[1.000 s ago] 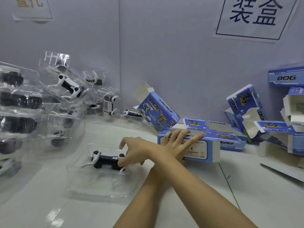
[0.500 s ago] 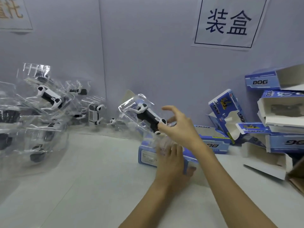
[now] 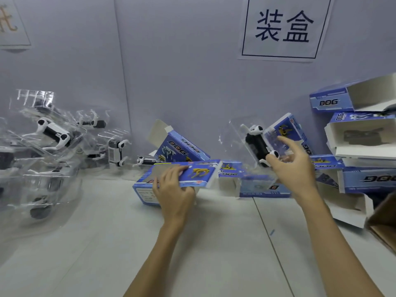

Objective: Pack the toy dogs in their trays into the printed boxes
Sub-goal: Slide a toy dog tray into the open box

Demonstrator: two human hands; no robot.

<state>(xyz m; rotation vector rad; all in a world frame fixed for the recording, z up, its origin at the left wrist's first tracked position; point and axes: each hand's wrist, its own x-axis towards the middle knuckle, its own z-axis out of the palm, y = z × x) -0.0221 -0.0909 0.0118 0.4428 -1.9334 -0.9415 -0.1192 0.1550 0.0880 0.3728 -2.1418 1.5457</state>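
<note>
Meanwhile, at frame centre, the left hand [image 3: 174, 189] grips an open printed box [image 3: 177, 176] on the tabletop [image 3: 107, 232], while the right hand [image 3: 293, 166] pinches a clear tray [image 3: 240, 144] holding a toy dog [image 3: 258, 145], apparently ready for loading.

Packing workstation, wall sign [image 3: 282, 26], stacked printed boxes [image 3: 362, 138]

A pale lavender-grey wall [image 3: 171, 61] stands behind a white table [image 3: 96, 243] whose top is crossed by thin dark seams. A white paper sign [image 3: 282, 28] with large dark characters in a thin frame hangs on the wall at upper right; another sheet [image 3: 11, 24] shows partly at far left. Light is soft and even.
</note>
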